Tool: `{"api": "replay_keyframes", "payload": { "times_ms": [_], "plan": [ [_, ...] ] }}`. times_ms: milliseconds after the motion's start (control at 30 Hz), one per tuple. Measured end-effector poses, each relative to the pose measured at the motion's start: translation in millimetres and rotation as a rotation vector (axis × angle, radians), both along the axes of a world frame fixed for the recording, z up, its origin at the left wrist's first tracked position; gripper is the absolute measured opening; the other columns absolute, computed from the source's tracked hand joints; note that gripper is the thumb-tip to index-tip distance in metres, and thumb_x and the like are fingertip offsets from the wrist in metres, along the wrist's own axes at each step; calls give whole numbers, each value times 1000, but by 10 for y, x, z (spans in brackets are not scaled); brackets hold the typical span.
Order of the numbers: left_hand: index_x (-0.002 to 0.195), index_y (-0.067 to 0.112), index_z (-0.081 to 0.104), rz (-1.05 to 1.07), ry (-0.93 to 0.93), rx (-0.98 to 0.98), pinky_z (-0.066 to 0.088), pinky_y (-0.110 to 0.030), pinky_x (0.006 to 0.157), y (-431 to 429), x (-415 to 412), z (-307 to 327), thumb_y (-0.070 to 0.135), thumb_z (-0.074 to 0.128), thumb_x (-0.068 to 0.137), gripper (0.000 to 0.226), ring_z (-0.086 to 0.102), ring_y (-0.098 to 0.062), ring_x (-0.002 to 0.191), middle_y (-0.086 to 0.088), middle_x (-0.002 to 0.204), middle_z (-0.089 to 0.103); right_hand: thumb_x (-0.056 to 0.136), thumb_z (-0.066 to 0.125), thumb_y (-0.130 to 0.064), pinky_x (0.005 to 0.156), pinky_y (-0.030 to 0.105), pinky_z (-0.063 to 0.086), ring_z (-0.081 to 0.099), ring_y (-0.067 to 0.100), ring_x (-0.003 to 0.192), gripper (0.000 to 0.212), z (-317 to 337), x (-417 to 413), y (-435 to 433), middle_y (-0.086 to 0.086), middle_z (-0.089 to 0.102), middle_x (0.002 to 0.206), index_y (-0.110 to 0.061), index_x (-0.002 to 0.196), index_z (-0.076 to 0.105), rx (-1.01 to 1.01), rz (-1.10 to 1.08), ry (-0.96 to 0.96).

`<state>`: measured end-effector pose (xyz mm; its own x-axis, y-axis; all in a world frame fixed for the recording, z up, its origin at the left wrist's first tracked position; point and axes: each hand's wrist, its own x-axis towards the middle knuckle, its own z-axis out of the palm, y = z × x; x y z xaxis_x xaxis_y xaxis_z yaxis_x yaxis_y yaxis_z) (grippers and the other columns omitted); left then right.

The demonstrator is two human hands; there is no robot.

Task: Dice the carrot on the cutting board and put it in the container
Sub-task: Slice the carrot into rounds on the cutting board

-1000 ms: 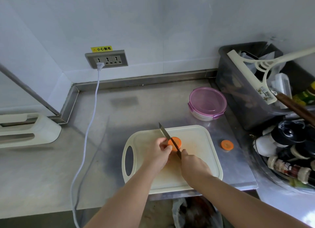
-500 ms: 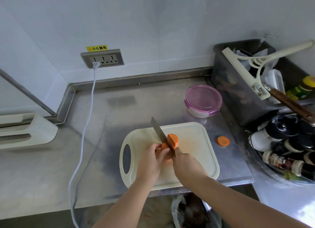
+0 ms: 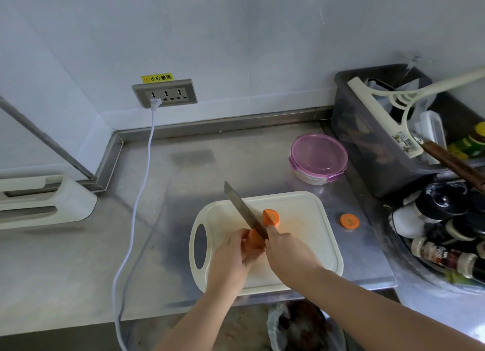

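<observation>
Cutting is under way. On the cutting board (image 3: 304, 209), the left hand (image 3: 231, 256) pinches one carrot piece (image 3: 255, 240). The right hand (image 3: 288, 253) grips the knife (image 3: 242, 207), its blade between that piece and the other piece (image 3: 271, 217). The lidded container (image 3: 319, 157) sits behind on the worktop (image 3: 210, 161). The next move probably calls for strips, fingertips tucked clear.

1. The person's bare left hand (image 3: 231, 256) is showing uncovered, with its back and knuckles facing the head camera.
2. The bare right hand (image 3: 288, 253) is likewise showing uncovered skin across back and wrist.
3. The left forearm (image 3: 194, 314) is appearing bare, widening towards the near edge.
4. The right forearm (image 3: 380, 306) is appearing bare too, running off the near right corner.
5. Nails are reading too small to tell.
</observation>
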<state>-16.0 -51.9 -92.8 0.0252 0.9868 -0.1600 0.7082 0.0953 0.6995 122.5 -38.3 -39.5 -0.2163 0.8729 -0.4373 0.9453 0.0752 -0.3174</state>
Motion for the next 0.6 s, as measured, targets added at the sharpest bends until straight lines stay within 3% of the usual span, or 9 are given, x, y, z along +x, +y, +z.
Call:
{"api": "replay_keyframes", "payload": {
  "times_ms": [100, 200, 267, 333, 400, 467, 533, 600],
  "plan": [
    [124, 29, 47, -60, 226, 69, 39, -27, 92, 60, 6, 64, 58, 44, 90, 45, 61, -15, 102, 12, 117, 60, 103, 30, -16, 56, 32, 40, 63, 29, 81, 40, 119, 93, 80, 11, 62, 93, -12, 143, 25, 87, -3, -29],
    [130, 26, 43, -60, 534, 134, 32, -30, 93, 237, -54, 175, 56, 40, 93, 48, 58, -20, 106, 6, 125, 53, 103, 31, -23, 54, 32, 37, 56, 24, 65, 18, 292, 234, 186, 5, 55, 74, -12, 113, 42, 190, -47, 41],
    [131, 26, 43, -111, 707, 80, 32, -33, 97, 377, -113, 207, 55, 39, 94, 48, 53, -22, 115, 2, 128, 52, 103, 29, -27, 54, 31, 38, 50, 17, 61, 17, 352, 343, 250, -2, 47, 69, -14, 103, 41, 284, -44, -6],
    [132, 25, 45, -173, 800, -23, 31, -34, 101, 499, -135, 226, 52, 42, 94, 46, 46, -24, 122, -1, 131, 48, 103, 31, -26, 49, 25, 36, 52, 15, 58, 17, 350, 462, 299, -2, 51, 70, -14, 102, 43, 305, -91, -3],
    [134, 23, 44, -213, 831, -92, 30, -37, 103, 575, -111, 242, 52, 47, 92, 51, 41, -27, 127, -4, 135, 43, 103, 34, -24, 49, 28, 45, 56, 16, 58, 17, 338, 573, 319, 0, 53, 70, -12, 103, 46, 262, -145, 48],
    [142, 23, 34, -265, 737, -96, 30, -40, 106, 623, -29, 271, 58, 55, 85, 70, 38, -27, 131, -3, 142, 37, 103, 35, -23, 57, 34, 54, 62, 19, 61, 19, 320, 652, 316, 2, 55, 72, -8, 105, 47, 223, -174, 27],
    [148, 26, 22, -362, 561, -36, 30, -40, 108, 645, 126, 325, 61, 59, 81, 84, 37, -25, 134, 0, 149, 30, 103, 33, -23, 53, 37, 50, 59, 18, 54, 20, 282, 722, 294, -1, 53, 64, -8, 103, 46, 220, -210, 26],
    [148, 29, 24, -449, 471, -3, 34, -39, 107, 663, 296, 358, 57, 59, 84, 78, 41, -24, 130, 3, 148, 29, 103, 31, -25, 48, 36, 42, 52, 16, 46, 22, 233, 791, 277, -2, 49, 57, -9, 106, 47, 237, -230, 27]
  ]
}}
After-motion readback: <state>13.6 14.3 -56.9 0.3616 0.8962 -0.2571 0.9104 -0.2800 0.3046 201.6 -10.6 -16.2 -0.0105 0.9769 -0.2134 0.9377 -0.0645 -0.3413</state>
